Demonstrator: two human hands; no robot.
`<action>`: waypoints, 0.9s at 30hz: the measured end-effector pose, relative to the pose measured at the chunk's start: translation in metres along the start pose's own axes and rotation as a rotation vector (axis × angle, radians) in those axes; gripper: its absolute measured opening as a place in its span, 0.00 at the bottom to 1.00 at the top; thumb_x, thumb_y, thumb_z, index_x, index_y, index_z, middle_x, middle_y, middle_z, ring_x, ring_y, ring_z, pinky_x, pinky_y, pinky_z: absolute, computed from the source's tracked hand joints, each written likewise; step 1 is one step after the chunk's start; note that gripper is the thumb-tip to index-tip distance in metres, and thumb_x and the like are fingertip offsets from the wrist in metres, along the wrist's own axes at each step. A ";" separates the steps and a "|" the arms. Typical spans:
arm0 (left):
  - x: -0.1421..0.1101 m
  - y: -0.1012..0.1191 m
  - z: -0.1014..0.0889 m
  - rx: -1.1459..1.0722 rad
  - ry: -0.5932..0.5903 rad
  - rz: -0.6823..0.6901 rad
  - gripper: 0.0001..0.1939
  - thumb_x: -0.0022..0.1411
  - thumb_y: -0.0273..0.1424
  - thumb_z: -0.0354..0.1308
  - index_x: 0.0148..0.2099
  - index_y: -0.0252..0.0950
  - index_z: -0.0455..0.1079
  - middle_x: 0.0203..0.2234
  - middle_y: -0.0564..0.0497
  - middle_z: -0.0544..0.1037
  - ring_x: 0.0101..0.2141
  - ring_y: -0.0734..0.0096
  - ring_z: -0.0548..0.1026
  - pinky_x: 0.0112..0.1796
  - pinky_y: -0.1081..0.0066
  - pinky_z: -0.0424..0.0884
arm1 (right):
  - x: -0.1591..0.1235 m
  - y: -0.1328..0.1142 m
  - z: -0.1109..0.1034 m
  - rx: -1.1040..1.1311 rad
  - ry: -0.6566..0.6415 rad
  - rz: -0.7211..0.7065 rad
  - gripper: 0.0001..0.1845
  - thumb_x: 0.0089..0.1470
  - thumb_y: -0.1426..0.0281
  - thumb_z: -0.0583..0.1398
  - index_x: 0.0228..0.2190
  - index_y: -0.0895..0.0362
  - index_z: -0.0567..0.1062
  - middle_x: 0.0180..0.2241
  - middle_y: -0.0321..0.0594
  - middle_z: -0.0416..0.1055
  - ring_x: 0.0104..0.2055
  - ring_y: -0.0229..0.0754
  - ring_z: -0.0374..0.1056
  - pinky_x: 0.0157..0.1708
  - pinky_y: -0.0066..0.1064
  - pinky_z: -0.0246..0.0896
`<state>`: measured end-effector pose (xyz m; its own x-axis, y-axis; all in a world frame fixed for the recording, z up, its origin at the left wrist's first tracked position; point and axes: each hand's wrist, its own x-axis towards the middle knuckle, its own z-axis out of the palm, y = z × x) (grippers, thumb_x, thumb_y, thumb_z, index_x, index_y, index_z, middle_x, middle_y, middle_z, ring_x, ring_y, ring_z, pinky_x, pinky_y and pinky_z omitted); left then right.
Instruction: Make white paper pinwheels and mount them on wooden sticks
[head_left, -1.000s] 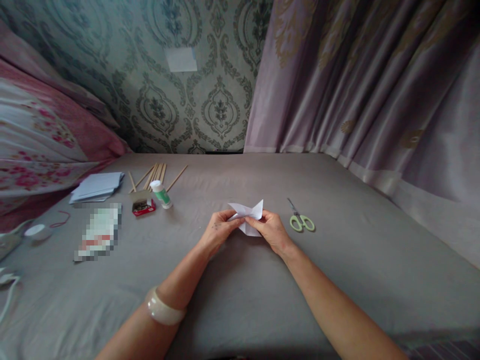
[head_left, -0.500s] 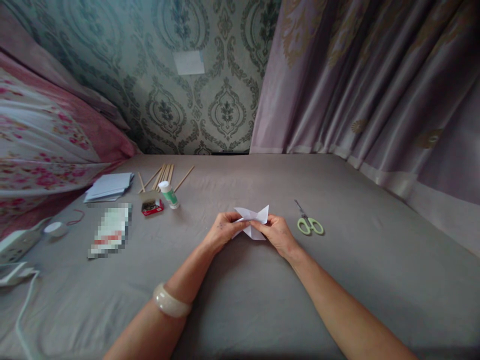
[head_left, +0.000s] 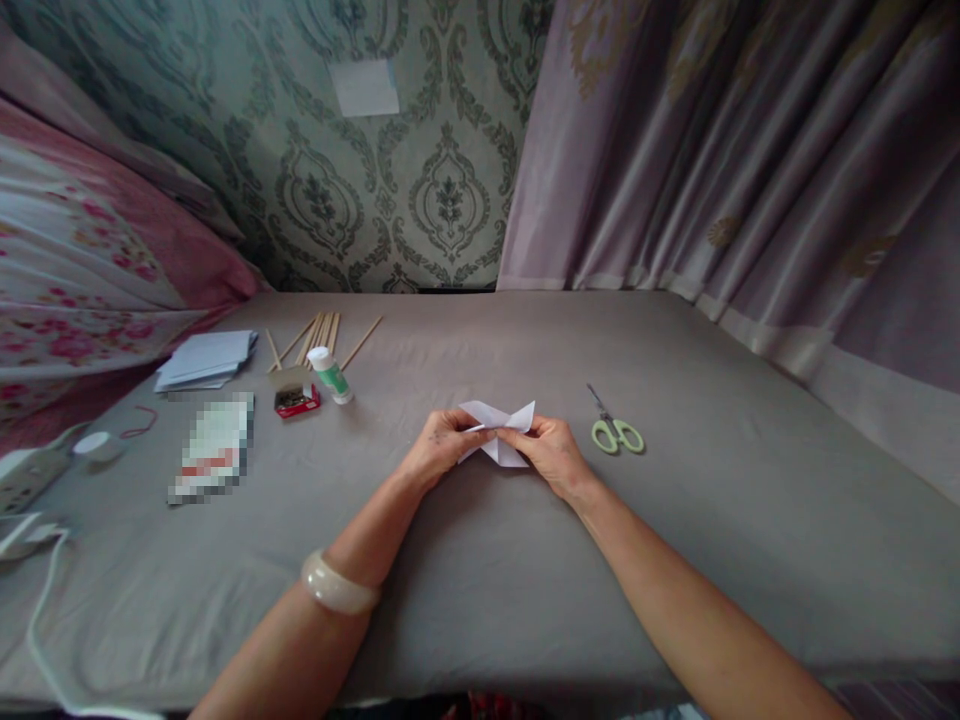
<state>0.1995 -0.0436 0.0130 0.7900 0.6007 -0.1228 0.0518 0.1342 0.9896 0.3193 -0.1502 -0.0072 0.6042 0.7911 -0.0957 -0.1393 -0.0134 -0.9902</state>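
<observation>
A folded white paper piece (head_left: 497, 432) with pointed flaps lies low over the grey sheet (head_left: 487, 560) in the middle of the view. My left hand (head_left: 437, 455) pinches its left side with closed fingers. My right hand (head_left: 553, 455) pinches the right side, thumb and fingers pressed on the fold. Both hands meet at the paper's centre. A pale bangle (head_left: 337, 588) sits on my left wrist.
Green-handled scissors (head_left: 616, 430) lie just right of my right hand. To the left are a glue bottle (head_left: 328, 374), a small red box (head_left: 295, 396), wooden sticks (head_left: 322, 335), a stack of white paper (head_left: 206, 360), a blurred packet (head_left: 211, 447), a tape roll (head_left: 94, 445) and a power strip with cable (head_left: 26, 480). Curtains hang at right.
My fingers have drawn closer together at the paper's centre and the flaps sit a little flatter. The camera view shifted slightly; the other things lie where they were.
</observation>
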 end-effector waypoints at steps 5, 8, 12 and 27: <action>0.001 -0.001 0.001 -0.001 -0.005 0.009 0.15 0.38 0.35 0.70 0.29 0.30 0.77 0.23 0.51 0.78 0.25 0.74 0.70 0.29 0.75 0.64 | 0.001 0.003 0.000 0.012 0.014 -0.010 0.19 0.31 0.61 0.70 0.27 0.60 0.81 0.25 0.40 0.77 0.24 0.38 0.68 0.28 0.29 0.61; 0.001 -0.002 0.001 -0.016 0.001 0.011 0.14 0.39 0.35 0.70 0.28 0.31 0.77 0.23 0.51 0.77 0.24 0.75 0.70 0.30 0.75 0.64 | 0.000 0.004 0.001 0.027 0.020 -0.024 0.18 0.31 0.62 0.70 0.26 0.60 0.80 0.26 0.40 0.78 0.25 0.38 0.68 0.29 0.29 0.61; 0.002 -0.002 0.001 -0.029 -0.007 0.015 0.14 0.41 0.34 0.68 0.31 0.30 0.77 0.24 0.51 0.78 0.25 0.74 0.71 0.31 0.75 0.65 | 0.001 0.004 0.002 0.073 0.001 -0.029 0.18 0.32 0.62 0.70 0.27 0.59 0.80 0.27 0.40 0.78 0.27 0.40 0.70 0.32 0.31 0.63; -0.016 0.023 -0.001 0.334 0.069 0.729 0.15 0.54 0.42 0.62 0.34 0.35 0.77 0.30 0.45 0.78 0.35 0.65 0.73 0.41 0.65 0.67 | -0.019 -0.043 -0.007 -0.393 0.002 -0.943 0.03 0.52 0.71 0.62 0.32 0.53 0.76 0.33 0.39 0.73 0.38 0.40 0.70 0.41 0.34 0.65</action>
<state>0.1880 -0.0492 0.0377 0.6563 0.4951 0.5693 -0.2738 -0.5469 0.7912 0.3193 -0.1689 0.0367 0.3362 0.5818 0.7406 0.6611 0.4143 -0.6256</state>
